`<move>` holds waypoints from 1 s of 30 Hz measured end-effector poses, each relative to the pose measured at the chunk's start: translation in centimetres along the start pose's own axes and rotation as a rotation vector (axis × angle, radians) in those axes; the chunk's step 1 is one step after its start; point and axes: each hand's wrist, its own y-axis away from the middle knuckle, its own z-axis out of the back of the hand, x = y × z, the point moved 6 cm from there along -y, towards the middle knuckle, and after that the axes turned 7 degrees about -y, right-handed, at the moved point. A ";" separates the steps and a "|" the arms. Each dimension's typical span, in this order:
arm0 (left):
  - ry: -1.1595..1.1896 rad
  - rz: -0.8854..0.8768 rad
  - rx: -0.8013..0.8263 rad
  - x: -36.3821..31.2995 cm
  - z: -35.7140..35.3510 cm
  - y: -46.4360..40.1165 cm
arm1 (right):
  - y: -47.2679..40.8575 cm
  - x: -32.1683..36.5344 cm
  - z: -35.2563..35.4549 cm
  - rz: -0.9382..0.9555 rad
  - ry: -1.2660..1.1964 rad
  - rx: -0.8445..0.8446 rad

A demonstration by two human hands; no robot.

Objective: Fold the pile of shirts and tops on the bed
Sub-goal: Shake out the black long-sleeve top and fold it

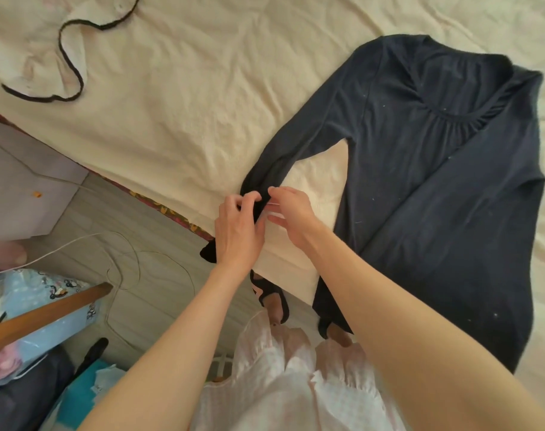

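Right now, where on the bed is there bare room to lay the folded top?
Bare cream bedsheet lies between the dark navy long-sleeved top and the white black-trimmed garment. The bed's near edge is crowded: the left hand and right hand hold the sleeve there.

The cuff of the dark top's sleeve (266,194) is largely hidden by the left hand (237,231) and right hand (291,213). The white garment (38,54) is cut off by the left edge.

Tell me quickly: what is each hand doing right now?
Left hand: grips the sleeve of the dark top.
Right hand: pinches the same sleeve.
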 end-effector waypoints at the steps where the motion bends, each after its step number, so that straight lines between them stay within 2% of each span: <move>1: -0.029 0.027 0.011 0.3 -0.2 0.5 | 0.5 -0.2 0.4 0.002 -0.013 0.013; 5: -0.072 0.163 0.069 0.5 -0.8 2.8 | 2.3 -0.8 3.1 -0.016 -0.135 -0.011; 11: -0.079 0.034 0.084 -2.6 -0.5 6.7 | 4.2 -0.3 9.4 -0.050 -0.419 -0.088; 14: 0.051 0.040 0.324 -5.2 -0.7 8.2 | 5.3 0.2 13.2 -0.069 -0.485 -0.069; 16: 0.079 0.025 0.472 -8.0 -0.5 8.8 | 6.2 0.8 15.7 -0.071 -0.456 -0.057; 19: 0.061 -0.098 0.439 -13.8 0.6 10.1 | 7.3 1.0 19.5 -0.061 -0.298 -0.063; 22: 0.172 -0.108 0.404 -18.7 0.0 13.3 | 8.1 0.5 23.0 -0.043 -0.078 -0.064; 28: 0.200 -0.066 0.521 -25.2 -6.5 19.5 | 9.0 -3.3 30.1 -0.102 0.279 -0.039; 30: 0.212 -0.084 0.614 -27.0 -8.7 20.8 | 9.1 -4.5 32.3 -0.120 0.357 -0.038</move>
